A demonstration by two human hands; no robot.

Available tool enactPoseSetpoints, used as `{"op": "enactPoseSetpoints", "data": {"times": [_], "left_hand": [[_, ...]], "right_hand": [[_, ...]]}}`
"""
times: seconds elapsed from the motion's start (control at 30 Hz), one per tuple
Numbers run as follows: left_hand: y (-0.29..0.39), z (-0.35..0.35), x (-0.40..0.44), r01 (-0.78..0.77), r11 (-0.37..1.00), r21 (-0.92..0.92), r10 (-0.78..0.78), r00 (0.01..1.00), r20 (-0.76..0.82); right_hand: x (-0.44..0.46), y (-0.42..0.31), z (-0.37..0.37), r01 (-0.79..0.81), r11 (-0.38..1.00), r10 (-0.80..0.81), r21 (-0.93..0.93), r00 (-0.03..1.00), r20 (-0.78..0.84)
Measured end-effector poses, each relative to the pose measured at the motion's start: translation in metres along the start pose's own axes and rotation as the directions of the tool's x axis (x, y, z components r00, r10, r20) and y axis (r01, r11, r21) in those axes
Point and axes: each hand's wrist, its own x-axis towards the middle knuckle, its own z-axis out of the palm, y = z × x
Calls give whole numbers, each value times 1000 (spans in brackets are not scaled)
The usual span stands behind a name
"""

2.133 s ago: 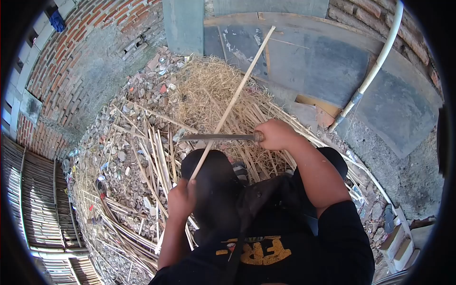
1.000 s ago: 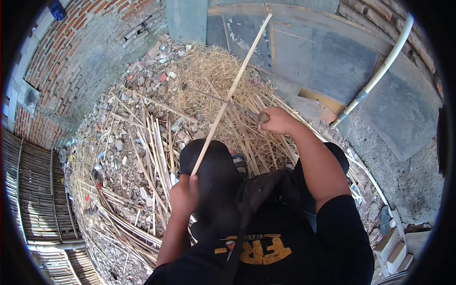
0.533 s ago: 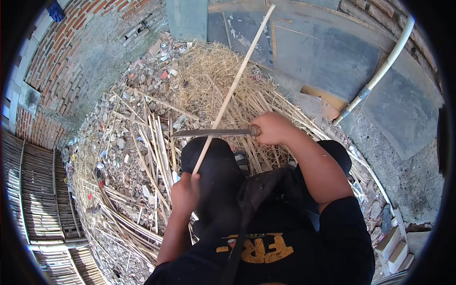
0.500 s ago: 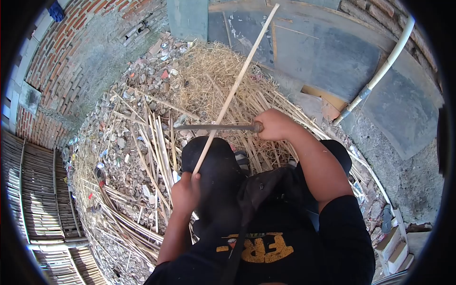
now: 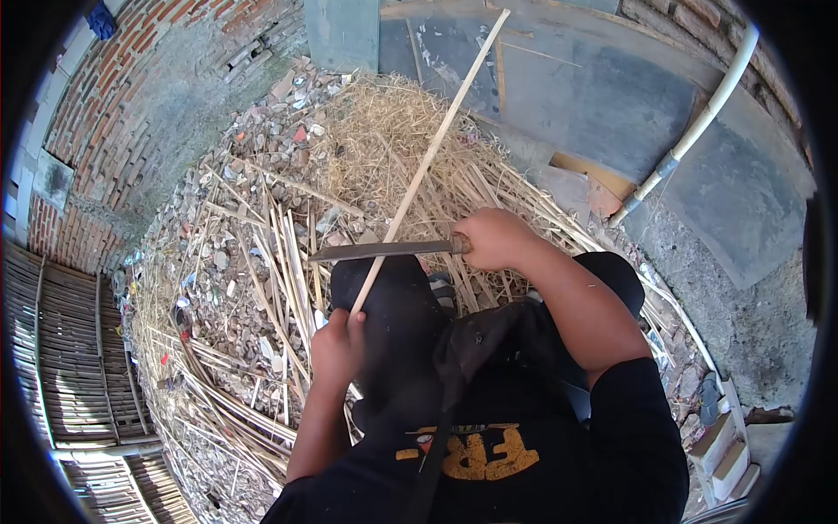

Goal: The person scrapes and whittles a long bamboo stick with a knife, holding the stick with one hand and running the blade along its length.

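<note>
My left hand [image 5: 338,348] is closed round the lower end of a long pale bamboo strip [image 5: 428,159], which slants up and away to the right above my knee. In my right hand [image 5: 494,237] is the handle of a machete [image 5: 384,250], its long dark blade pointing left. The blade lies across the strip a short way above my left hand, over my dark-trousered knee [image 5: 384,288]. Whether its edge bites into the strip I cannot tell.
Cut bamboo strips [image 5: 288,262] lie on the rubble at left, and a heap of shavings [image 5: 384,122] sits ahead. A white pipe [image 5: 698,131] leans by grey panels [image 5: 594,79] at right. A brick wall [image 5: 131,113] and a bamboo screen [image 5: 70,349] stand at left.
My right hand has brought the machete slightly left and down along the strip, nearer my left hand. The blade now shows a broader face. My left hand has shifted barely.
</note>
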Motion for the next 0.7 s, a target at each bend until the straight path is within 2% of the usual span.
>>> {"op": "enactPoseSetpoints", "data": {"times": [0.1,0.13,0.23,0.37,0.47,0.57,0.6,0.7], "left_hand": [[-5,3,-2,0,999,-32,0,1000,-12],[-8,7,-3,-26,999,-17,25,998,-51],[-9,8,-3,-27,1000,0,27,997,-66],[-9,6,-1,-22,1000,-7,22,999,-48],[-5,4,0,-26,1000,-18,25,999,-24],[-2,0,3,-31,999,-29,31,1000,-2],[-2,0,4,-28,999,-25,28,1000,2],[-7,3,-3,-25,1000,1,25,999,-35]], "right_hand": [[4,3,-7,66,995,-67,69,998,20],[12,21,-4,46,971,-64,235,996,68],[26,49,-7,-131,914,136,384,991,15],[27,52,0,-121,942,166,313,979,-120],[16,23,0,-53,977,73,206,993,-91],[2,-18,-7,68,997,-67,-36,997,40],[5,-14,2,67,997,-67,-41,998,5],[19,14,-3,-14,988,9,156,999,36]]}}
